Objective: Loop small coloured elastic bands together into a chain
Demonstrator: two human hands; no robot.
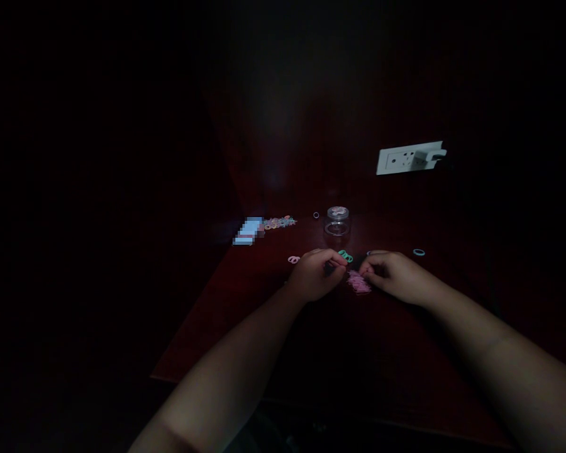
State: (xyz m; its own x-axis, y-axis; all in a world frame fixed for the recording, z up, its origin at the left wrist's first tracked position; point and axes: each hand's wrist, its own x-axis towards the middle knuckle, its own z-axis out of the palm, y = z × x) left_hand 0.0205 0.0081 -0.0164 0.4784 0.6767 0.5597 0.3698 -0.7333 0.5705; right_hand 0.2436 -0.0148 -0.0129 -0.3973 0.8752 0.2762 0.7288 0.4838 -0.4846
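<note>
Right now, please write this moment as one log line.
left hand: beside pink pile; right hand: at pile's edge; jar: behind hands

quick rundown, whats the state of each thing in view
jar: upright, lid on
wall socket: plug inserted at its right end
mixed-colour bands: loose heap
green bands: lying in a small cluster
blue band: lying flat, by itself
pink bands: piled together
left hand: fingers curled, grip unclear
right hand: fingertips at the pink bands, grip unclear
</note>
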